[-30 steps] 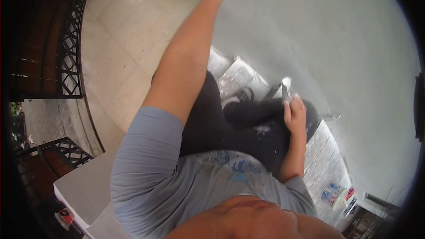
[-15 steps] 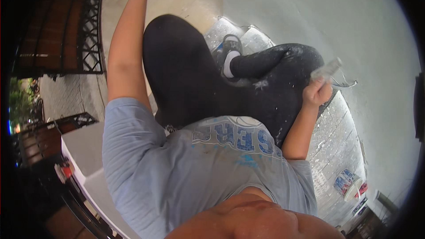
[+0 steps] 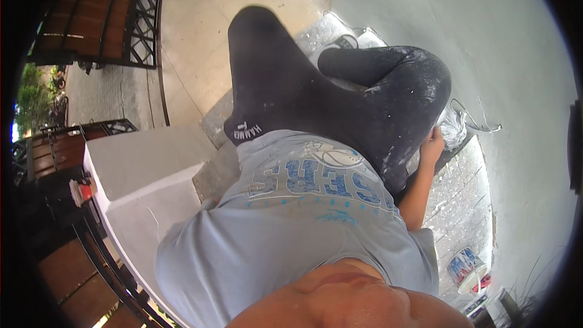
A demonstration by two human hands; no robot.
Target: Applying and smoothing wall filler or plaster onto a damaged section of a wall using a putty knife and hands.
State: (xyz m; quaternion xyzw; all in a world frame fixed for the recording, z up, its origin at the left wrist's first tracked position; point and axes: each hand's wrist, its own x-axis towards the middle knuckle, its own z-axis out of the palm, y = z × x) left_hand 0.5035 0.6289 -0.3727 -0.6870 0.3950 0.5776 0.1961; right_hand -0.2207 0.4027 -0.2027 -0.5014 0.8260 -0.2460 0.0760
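My right hand (image 3: pixel 432 145) is low beside my right knee, against the near side of a crinkled, silvery-clear plastic bag (image 3: pixel 452 129). Its fingers are curled closed. A small pale bit shows at the fingertips, but what they hold is mostly hidden by the bag and my leg. My left hand is out of sight; the left sleeve (image 3: pixel 188 249) runs down beside my body. My dark trousers (image 3: pixel 419 85) carry white smears over the bent right knee.
A smooth pale wall (image 3: pixel 516 115) rises at the right. A thin wire (image 3: pixel 480 126) lies by the bag. Behind on the right stands a printed bucket (image 3: pixel 466 269) on the white-spattered floor (image 3: pixel 464 200). A grey ledge (image 3: pixel 146 161) and a brown gate (image 3: pixel 85 18) are at the left.
My right hand has come down from beside the knee, where it held up a flat, pale blade-like tool, to the plastic bag. My left arm, stretched forward before, has dropped out of view.
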